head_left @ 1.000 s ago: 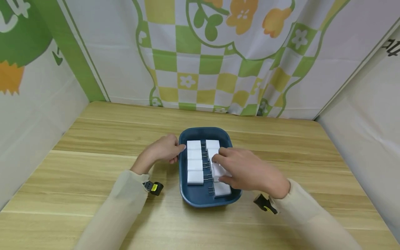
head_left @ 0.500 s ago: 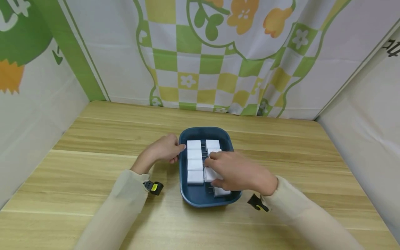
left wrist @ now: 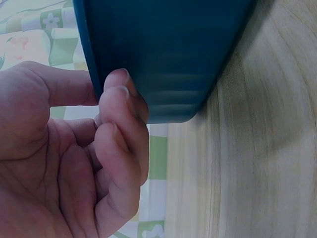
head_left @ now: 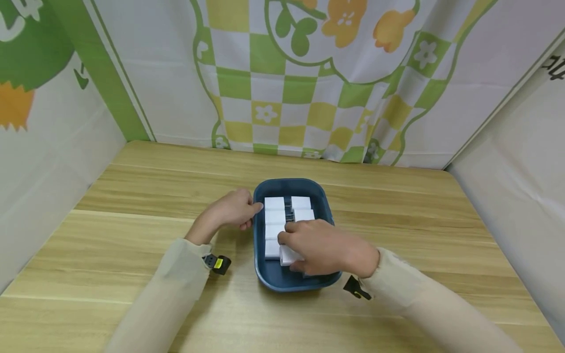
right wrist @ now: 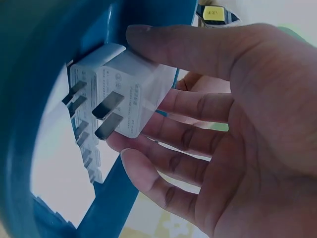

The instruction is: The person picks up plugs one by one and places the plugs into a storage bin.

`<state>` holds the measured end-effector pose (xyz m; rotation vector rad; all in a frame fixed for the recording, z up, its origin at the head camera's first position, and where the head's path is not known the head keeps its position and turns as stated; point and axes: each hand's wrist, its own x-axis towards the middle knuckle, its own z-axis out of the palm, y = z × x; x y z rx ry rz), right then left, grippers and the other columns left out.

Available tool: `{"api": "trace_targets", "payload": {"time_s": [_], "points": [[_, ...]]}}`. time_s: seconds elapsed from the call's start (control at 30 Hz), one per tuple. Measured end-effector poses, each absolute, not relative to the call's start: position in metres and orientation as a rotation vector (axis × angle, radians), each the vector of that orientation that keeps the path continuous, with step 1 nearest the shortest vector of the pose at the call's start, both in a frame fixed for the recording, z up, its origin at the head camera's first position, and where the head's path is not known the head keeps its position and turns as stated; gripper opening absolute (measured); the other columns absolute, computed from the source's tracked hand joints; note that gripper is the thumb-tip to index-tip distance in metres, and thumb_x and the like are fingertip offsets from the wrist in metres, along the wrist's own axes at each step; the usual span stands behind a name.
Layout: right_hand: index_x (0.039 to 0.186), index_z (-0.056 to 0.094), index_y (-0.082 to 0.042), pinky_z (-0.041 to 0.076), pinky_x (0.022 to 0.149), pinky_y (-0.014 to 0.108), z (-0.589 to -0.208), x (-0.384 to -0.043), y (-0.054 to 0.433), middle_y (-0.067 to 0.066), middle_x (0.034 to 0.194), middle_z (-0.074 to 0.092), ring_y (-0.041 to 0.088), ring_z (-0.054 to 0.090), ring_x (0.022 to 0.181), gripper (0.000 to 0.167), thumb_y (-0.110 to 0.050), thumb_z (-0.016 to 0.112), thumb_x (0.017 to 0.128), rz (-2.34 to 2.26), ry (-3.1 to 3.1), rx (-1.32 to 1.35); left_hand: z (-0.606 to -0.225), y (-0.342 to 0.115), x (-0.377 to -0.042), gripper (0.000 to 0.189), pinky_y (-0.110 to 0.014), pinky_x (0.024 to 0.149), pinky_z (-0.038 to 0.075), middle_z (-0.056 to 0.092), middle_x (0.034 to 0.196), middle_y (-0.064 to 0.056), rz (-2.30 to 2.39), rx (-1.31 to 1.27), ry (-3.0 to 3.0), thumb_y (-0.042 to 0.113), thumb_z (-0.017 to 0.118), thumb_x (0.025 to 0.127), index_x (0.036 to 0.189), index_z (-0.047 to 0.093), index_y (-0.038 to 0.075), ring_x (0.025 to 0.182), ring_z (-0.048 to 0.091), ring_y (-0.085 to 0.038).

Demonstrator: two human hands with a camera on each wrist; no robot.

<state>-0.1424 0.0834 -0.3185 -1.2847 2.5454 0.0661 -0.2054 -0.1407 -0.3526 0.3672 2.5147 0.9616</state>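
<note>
In the head view a dark blue plastic bin (head_left: 274, 275) stands on the table with white plug chargers in two columns. The left column (head_left: 274, 216) lies along the bin's left wall; part of the right column (head_left: 302, 214) is covered by my right hand (head_left: 328, 245). That hand pinches one white charger (right wrist: 131, 84) between thumb and fingers, its two flat metal prongs bare in the right wrist view. My left hand (head_left: 231, 208) holds the bin's left rim, thumb over the edge and curled fingers (left wrist: 121, 109) against the outer wall.
The wooden table (head_left: 132, 235) reaches around the bin on all sides. A patterned curtain (head_left: 309, 98) hangs along the back edge, with cloth walls left and right. A small black camera sits on each wrist.
My right hand has moved left and slightly toward the near end of the bin, carrying a charger from the right column to beside the lower left column. My left hand stays put.
</note>
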Motion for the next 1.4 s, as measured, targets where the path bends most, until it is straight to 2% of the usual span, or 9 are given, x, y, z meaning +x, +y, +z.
{"api": "trace_targets", "payload": {"time_s": [0.43,0.73,1.03,1.4], "points": [[0.125,0.065,-0.012,0.051,0.074,0.03,-0.325,-0.14,0.07,0.0,0.103,0.063,0.01,0.054,0.078,0.043,-0.033,0.079,0.09,0.087,2.497,-1.332,-0.352,-0.141,-0.207,0.047,-0.025,0.051,0.04,0.059,0.055,-0.003,0.975,0.386,2.508,0.019,0.051,0.106,0.064,0.064,0.004,0.05,0.056,-0.018],[0.116,0.066,-0.012,0.049,0.068,0.027,-0.334,-0.14,0.065,-0.002,0.093,0.06,0.009,0.053,0.074,0.037,-0.029,0.082,0.087,0.061,2.495,-1.365,-0.352,-0.141,-0.207,0.046,-0.025,0.051,0.041,0.059,0.055,-0.003,0.982,0.386,2.505,0.019,0.052,0.106,0.064,0.064,0.003,0.05,0.056,-0.018],[0.119,0.068,-0.011,0.05,0.069,0.026,-0.34,-0.139,0.06,-0.003,0.093,0.06,0.009,0.053,0.074,0.039,-0.023,0.083,0.085,0.053,2.483,-1.379,-0.353,-0.142,-0.207,0.048,-0.026,0.053,0.041,0.058,0.054,-0.003,0.974,0.394,2.507,0.019,0.051,0.106,0.062,0.063,0.004,0.05,0.056,-0.017],[0.109,0.071,-0.013,0.05,0.067,0.028,-0.344,-0.134,0.055,-0.005,0.089,0.062,0.009,0.056,0.074,0.031,-0.028,0.084,0.084,0.127,2.508,-1.398,-0.352,-0.142,-0.206,0.048,-0.025,0.05,0.04,0.058,0.054,-0.003,0.988,0.389,2.5,0.019,0.051,0.106,0.061,0.062,0.005,0.049,0.054,-0.017]]}}
